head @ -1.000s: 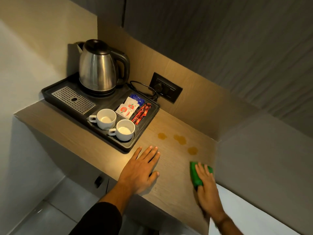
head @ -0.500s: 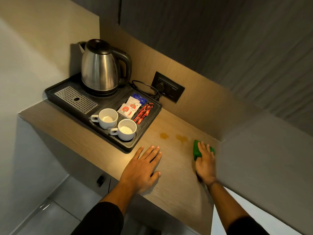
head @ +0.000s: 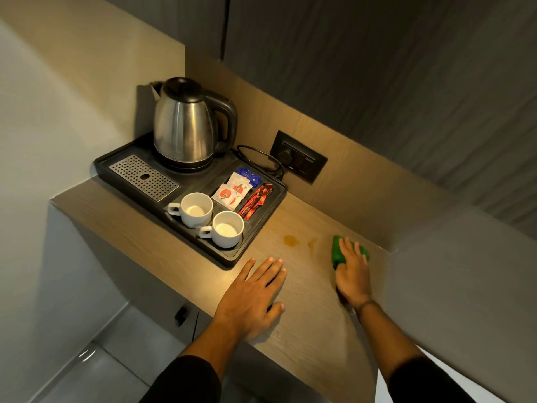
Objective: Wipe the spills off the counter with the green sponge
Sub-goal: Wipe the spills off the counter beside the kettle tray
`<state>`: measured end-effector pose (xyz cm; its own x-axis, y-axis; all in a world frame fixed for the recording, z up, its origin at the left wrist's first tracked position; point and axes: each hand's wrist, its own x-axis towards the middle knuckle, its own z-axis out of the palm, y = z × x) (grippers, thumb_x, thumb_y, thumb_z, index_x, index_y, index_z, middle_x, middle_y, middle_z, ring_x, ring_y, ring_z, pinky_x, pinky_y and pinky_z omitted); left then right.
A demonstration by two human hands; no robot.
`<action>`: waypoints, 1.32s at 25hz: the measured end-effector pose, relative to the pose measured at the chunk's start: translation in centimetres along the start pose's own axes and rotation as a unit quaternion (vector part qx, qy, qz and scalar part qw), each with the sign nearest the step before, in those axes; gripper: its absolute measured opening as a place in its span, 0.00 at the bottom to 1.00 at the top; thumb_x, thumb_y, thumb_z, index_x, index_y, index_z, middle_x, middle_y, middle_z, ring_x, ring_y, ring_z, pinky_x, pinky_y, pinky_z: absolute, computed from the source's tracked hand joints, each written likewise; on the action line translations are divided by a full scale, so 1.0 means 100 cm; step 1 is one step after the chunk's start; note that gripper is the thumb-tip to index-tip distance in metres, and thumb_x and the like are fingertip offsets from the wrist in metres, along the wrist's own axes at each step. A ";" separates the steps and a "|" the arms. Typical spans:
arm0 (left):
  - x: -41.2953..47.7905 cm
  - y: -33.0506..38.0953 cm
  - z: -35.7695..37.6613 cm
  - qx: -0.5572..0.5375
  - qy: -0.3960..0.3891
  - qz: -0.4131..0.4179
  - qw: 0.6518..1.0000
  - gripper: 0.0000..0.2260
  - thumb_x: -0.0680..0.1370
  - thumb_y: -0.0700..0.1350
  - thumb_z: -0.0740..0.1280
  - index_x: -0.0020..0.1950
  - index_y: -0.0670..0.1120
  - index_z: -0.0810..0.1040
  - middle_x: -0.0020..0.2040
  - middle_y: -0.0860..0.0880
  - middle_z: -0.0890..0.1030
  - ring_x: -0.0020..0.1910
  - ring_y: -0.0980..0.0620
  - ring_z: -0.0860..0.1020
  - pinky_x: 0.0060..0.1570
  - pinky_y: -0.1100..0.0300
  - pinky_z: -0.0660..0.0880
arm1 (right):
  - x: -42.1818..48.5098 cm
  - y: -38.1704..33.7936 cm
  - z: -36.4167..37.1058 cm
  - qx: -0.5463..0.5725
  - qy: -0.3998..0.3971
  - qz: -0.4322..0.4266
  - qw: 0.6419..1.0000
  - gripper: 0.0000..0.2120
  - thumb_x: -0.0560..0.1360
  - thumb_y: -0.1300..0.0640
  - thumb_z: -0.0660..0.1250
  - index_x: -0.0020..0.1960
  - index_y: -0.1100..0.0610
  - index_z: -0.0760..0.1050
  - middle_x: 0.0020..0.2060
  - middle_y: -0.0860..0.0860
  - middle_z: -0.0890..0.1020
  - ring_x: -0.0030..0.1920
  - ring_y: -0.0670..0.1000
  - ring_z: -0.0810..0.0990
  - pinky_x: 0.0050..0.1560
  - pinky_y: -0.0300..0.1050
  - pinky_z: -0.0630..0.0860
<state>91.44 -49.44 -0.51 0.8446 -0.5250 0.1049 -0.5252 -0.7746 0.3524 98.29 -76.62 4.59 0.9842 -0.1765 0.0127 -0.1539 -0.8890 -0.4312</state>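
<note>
The green sponge (head: 337, 251) lies flat on the wooden counter (head: 305, 309) near the right wall. My right hand (head: 353, 274) presses down on it, fingers spread over its top. Left of the sponge sit two brown spills: a round one (head: 290, 240) and a fainter streak (head: 312, 244). My left hand (head: 251, 298) rests palm down on the counter, fingers together, holding nothing.
A black tray (head: 226, 254) fills the counter's left part, carrying a steel kettle (head: 186, 126), two white cups (head: 196, 209), sachets (head: 232, 191) and a metal drip grate (head: 143, 177). A wall socket (head: 299, 161) with the kettle cord sits behind. A grey wall closes the right side.
My right hand pushed the sponge forward and over the rightmost spill, which no longer shows; the middle spill looks fainter. My left hand stayed in place.
</note>
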 end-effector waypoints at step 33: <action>0.001 0.002 -0.006 0.009 -0.013 0.008 1.000 0.32 0.85 0.61 0.51 0.84 0.48 0.50 0.86 0.47 0.50 0.83 0.49 0.43 0.81 0.41 0.45 | -0.057 -0.002 0.019 -0.019 -0.146 -0.268 0.952 0.35 0.76 0.63 0.55 0.81 0.48 0.54 0.82 0.46 0.55 0.82 0.52 0.47 0.82 0.53 0.42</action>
<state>91.46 -49.41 0.17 0.8331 -0.5463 0.0864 -0.5407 -0.7717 0.3347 92.85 -74.60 2.90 0.9039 0.4266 -0.0312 0.3797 -0.8339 -0.4006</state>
